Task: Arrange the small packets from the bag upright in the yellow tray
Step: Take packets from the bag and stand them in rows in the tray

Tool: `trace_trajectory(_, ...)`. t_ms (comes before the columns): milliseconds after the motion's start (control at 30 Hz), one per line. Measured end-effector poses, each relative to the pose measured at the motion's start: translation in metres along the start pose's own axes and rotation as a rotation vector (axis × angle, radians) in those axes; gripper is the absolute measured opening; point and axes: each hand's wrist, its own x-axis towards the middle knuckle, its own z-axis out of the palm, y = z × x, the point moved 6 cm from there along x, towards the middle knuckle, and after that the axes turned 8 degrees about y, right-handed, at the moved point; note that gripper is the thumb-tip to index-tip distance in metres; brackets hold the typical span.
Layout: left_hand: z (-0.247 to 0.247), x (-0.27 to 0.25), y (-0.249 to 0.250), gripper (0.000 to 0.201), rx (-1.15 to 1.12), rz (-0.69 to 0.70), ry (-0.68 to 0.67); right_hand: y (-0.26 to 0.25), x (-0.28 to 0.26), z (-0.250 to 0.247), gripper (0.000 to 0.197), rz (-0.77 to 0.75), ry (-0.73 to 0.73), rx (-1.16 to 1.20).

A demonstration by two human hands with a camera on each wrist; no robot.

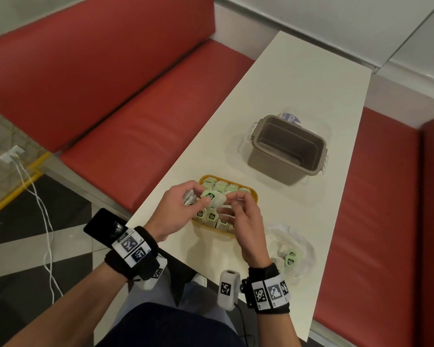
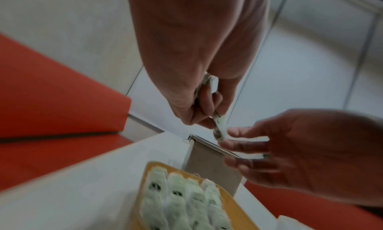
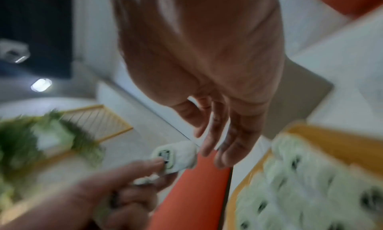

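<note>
Both hands hover over the yellow tray [image 1: 253, 196] on the white desk [image 1: 298, 96]. Left hand [image 1: 179, 209] pinches one green-and-white packet [image 1: 212, 196] between thumb and fingers, other packets bunched in its palm. Right hand [image 1: 246, 221], fingers loosely spread, its grip empty, touches that packet's end. Rows of packets [image 1: 223, 187] stand upright in the tray; the plastic bag [image 1: 290, 249] with more lies right of it, a grey bin [image 1: 286, 149] beyond.

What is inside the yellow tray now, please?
Rows of small green packets stand upright in the yellow tray. The left hand and right hand cover its middle.
</note>
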Motion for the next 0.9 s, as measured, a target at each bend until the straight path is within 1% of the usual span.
trace_trajectory(67,-0.003,0.005,0.012,0.008,0.177,0.107,-0.009,-0.013,0.001,-0.007,0.021,-0.162,0.022,-0.186)
trace_trajectory(200,0.007,0.014,0.034,0.007,0.454,0.291,-0.152,-0.039,0.000,-0.001,0.028,-0.481,-0.112,-0.515)
trace_trajectory(267,0.014,0.019,0.040,0.009,0.568,0.338,-0.199,-0.046,0.000,0.000,0.024,-0.586,-0.118,-0.592)
trace_trajectory(300,0.017,0.021,0.042,0.010,0.587,0.352,-0.210,-0.049,0.000,-0.002,0.019,-0.604,-0.107,-0.597)
trace_trajectory(367,0.020,0.022,0.047,0.011,0.515,0.353,-0.214,-0.054,0.002,-0.009,0.010,-0.586,-0.073,-0.561)
trace_trajectory(400,0.022,0.022,0.048,0.014,0.458,0.327,-0.220,-0.057,0.003,-0.014,0.009,-0.563,-0.054,-0.526)
trace_trajectory(467,0.027,0.021,0.046,0.016,0.369,0.274,-0.227,-0.060,0.003,-0.026,0.008,-0.499,-0.020,-0.429)
trace_trajectory(533,0.035,0.018,0.045,0.012,0.318,0.255,-0.197,-0.061,0.001,-0.035,0.009,-0.452,-0.009,-0.368)
trace_trajectory(567,0.039,0.016,0.044,0.010,0.295,0.243,-0.188,-0.060,0.002,-0.038,0.011,-0.439,-0.016,-0.373)
trace_trajectory(633,0.050,0.011,0.041,0.007,0.258,0.229,-0.213,-0.053,0.004,-0.045,0.015,-0.443,-0.033,-0.481)
trace_trajectory(733,0.063,0.008,0.023,0.007,0.247,0.174,-0.223,-0.031,0.013,-0.054,0.011,-0.492,-0.031,-0.736)
trace_trajectory(800,0.065,0.008,0.004,0.012,0.301,0.142,-0.189,-0.012,0.019,-0.059,0.010,-0.467,-0.013,-0.838)
trace_trajectory(900,0.063,0.004,-0.025,0.008,0.408,0.125,-0.170,0.015,0.024,-0.061,0.014,-0.416,0.012,-0.986)
